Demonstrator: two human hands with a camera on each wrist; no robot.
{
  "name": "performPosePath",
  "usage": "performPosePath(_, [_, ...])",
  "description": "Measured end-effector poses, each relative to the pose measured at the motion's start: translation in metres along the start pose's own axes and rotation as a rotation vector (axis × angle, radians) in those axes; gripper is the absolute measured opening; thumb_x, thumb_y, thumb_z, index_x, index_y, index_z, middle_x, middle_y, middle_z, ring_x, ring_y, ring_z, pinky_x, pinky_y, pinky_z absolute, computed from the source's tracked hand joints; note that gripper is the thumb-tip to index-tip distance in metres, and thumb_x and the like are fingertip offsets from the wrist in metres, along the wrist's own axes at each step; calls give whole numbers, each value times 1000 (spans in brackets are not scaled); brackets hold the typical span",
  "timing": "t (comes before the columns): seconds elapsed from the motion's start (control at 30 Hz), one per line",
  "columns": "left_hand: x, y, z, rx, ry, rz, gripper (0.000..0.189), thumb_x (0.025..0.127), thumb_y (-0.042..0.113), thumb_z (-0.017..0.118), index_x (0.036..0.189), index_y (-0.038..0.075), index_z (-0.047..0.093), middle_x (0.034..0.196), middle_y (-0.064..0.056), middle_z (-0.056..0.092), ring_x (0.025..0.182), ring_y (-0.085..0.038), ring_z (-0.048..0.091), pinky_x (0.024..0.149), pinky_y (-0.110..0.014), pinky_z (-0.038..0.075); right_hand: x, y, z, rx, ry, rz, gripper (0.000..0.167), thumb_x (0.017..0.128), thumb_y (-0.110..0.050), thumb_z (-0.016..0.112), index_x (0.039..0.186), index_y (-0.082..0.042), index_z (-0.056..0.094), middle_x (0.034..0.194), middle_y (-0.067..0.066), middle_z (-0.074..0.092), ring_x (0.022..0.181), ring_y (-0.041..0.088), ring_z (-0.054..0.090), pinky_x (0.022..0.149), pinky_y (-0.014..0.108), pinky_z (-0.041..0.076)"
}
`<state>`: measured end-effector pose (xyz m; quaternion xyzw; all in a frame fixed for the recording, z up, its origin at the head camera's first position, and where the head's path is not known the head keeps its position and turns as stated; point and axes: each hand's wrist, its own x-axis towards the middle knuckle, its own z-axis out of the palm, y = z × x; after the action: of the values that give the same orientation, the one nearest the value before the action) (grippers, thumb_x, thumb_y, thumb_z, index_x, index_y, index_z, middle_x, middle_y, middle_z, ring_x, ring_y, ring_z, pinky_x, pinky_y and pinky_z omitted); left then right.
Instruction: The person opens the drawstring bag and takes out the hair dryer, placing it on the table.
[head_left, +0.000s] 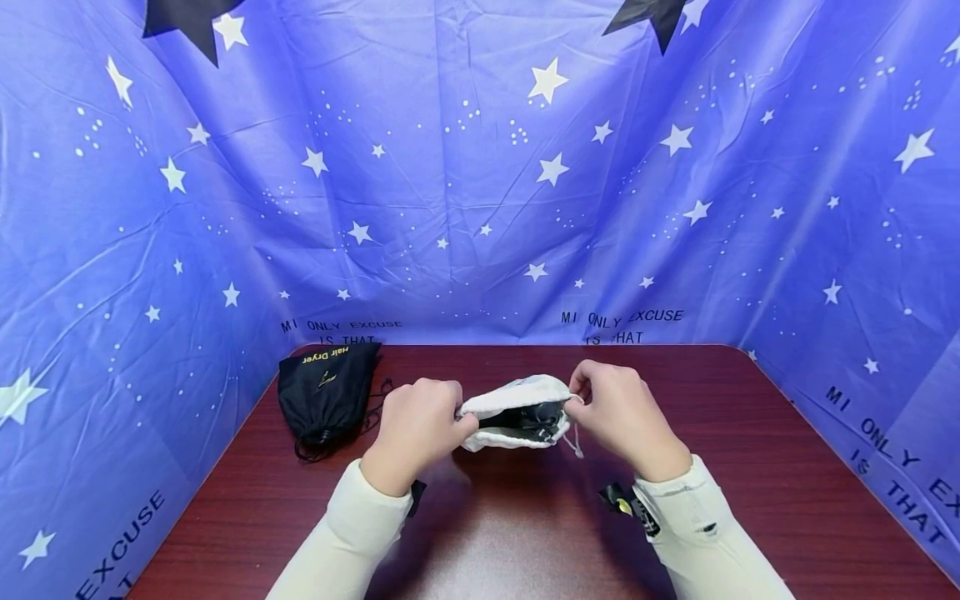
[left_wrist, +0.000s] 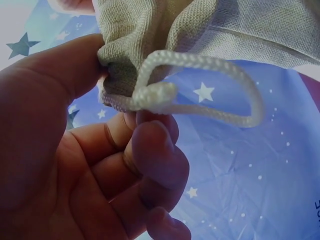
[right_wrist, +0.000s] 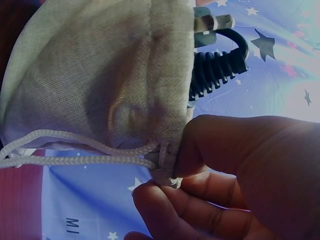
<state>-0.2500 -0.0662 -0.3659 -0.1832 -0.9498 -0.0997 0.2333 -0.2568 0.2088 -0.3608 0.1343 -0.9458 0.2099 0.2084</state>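
Note:
A whitish cloth drawstring bag (head_left: 528, 390) is held up over the table with its mouth spread, facing me. At the left corner of its rim, my left hand (head_left: 422, 427) pinches the cloth between thumb and fingers. The opposite corner is pinched by my right hand (head_left: 621, 414). Inside the mouth lies a black cord (head_left: 542, 414). In the right wrist view, its ribbed sleeve (right_wrist: 216, 74) and a plug with a metal prong (right_wrist: 214, 22) stick out past the rim. White drawstrings hang at both corners, a looped one (left_wrist: 220, 65) beside the left fingers. The bag's lower contents are hidden.
On the left of the dark red table (head_left: 765, 500) lies a black drawstring pouch (head_left: 330, 392) lettered "Hair Dryer", its cords loose beside it. A blue curtain (head_left: 450, 208) with stars and lettering encloses the back and both sides.

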Motion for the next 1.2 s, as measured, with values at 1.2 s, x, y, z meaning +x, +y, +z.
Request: performPosePath(1.2, [-9,30,21,26,-52,116,41,71,30,70,49,25,36,45,11,29,41,-15,35,37,-34,25,-17,38,11,-45,-43,43,13,76,-14,74,76,-19,62,65,-9,57,58,13,51,56,33,43])
